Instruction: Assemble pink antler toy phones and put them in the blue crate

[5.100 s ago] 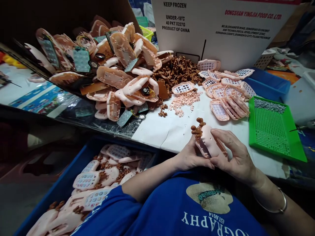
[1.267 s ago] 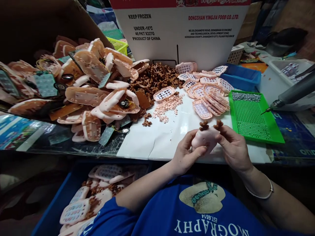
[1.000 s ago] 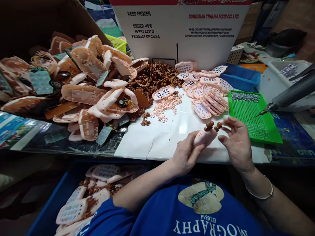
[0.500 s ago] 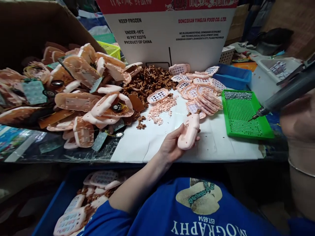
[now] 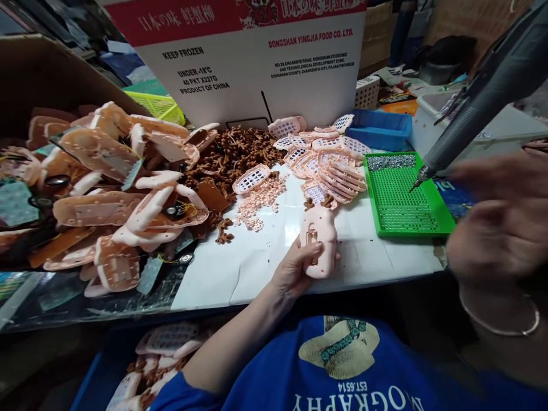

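Note:
My left hand (image 5: pixel 295 262) is closed around a pink plastic toy-phone shell (image 5: pixel 327 242), its thumb lying across a slot in the back. Brown antler-like pieces (image 5: pixel 317 202) stick up from the shell's top end. Blurred by motion, my right hand (image 5: pixel 483 222) is at the right, fingers seemingly apart and nothing visible in them. Above it slants a grey electric screwdriver (image 5: pixel 458 120), its bit over a green tray (image 5: pixel 372 211) with small screws. Pink button-grid shells (image 5: pixel 342 177) lie stacked beyond my left hand.
Open pink shells with wires and speakers (image 5: pixel 98 208) heap up at the left. Brown pieces (image 5: pixel 244 145) and tiny pink parts (image 5: pixel 259 205) lie mid-table. A white carton (image 5: pixel 240 68) and blue bin (image 5: pixel 381 128) stand behind. Below the table edge, a blue crate (image 5: pixel 94 365) holds pink phones.
My left hand has turned the shell more upright, with its slotted back in view. My right hand has come further into view below the screwdriver. The view has shifted to the right.

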A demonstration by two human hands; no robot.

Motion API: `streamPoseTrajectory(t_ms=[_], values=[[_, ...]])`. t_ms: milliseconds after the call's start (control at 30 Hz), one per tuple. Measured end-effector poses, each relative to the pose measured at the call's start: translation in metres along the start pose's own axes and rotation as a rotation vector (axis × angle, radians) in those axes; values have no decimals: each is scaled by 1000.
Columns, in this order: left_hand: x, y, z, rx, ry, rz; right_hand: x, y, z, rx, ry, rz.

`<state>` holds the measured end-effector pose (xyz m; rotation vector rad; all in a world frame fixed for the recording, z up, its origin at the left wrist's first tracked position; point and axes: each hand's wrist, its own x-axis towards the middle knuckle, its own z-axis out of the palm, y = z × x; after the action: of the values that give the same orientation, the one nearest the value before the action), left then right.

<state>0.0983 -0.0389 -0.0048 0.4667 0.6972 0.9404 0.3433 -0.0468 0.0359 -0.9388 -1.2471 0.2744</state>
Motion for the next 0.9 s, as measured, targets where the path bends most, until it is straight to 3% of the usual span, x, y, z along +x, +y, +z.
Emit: streamPoseTrajectory(t_ms=[67, 167, 333, 467, 567, 700, 800, 900], values=[[1, -7, 0, 55, -4, 55, -26, -3, 16, -76, -370, 99], [-1, -18, -1, 138, -7, 133, -56, 1, 43, -179, -598, 77], [-5, -22, -8, 209, -14, 176, -70, 3, 60, -212, -585, 86], [-5, -9, -22, 187, -6, 336, -70, -3, 57, -351, -656, -77], [-4, -6, -27, 206, 15, 362, -74, -6, 59, -431, -678, -193], [-9, -12, -19, 153, 91, 454, -80, -8, 67, -460, -662, -285], [-15, -13, -8, 154, 136, 516, -82, -7, 72, -418, -651, -255], [-17, -8, -2, 185, 132, 472, -81, -7, 75, -372, -647, -207]])
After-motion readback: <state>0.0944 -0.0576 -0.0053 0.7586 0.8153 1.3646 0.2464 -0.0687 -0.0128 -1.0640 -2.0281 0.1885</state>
